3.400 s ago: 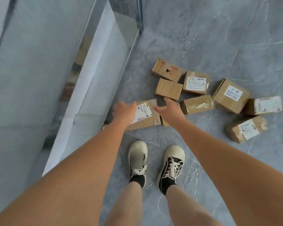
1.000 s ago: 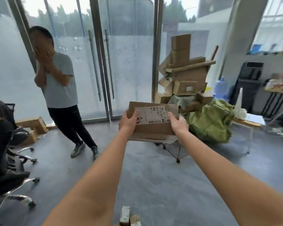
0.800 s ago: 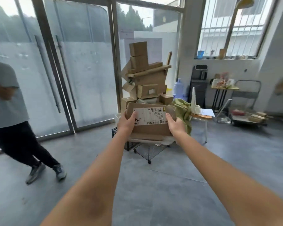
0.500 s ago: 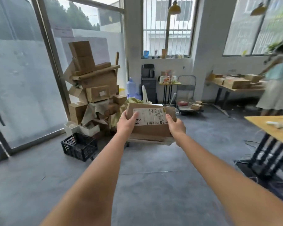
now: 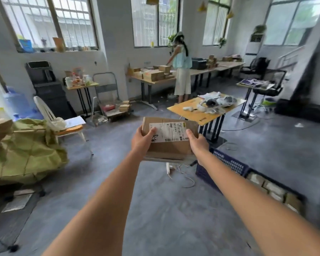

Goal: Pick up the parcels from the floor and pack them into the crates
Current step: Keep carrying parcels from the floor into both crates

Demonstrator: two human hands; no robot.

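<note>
One parcel (image 5: 169, 140) is held out in front at arm's length, long axis running left to right, its white label facing up toward the camera; the left hand (image 5: 141, 140) and right hand (image 5: 197, 144) each have their grip clamped on an end. Just beyond and lower right sit two dark crates (image 5: 227, 168) on the floor, partly hidden by the right arm, the nearer one holding boxes too blurred to count.

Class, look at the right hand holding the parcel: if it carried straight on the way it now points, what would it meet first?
The right hand grips the parcel and points forward and slightly left. Beyond it the nearest thing in that line looks like the yellow-topped table; the blue crate sits lower, to the right. Depth is uncertain.
</note>
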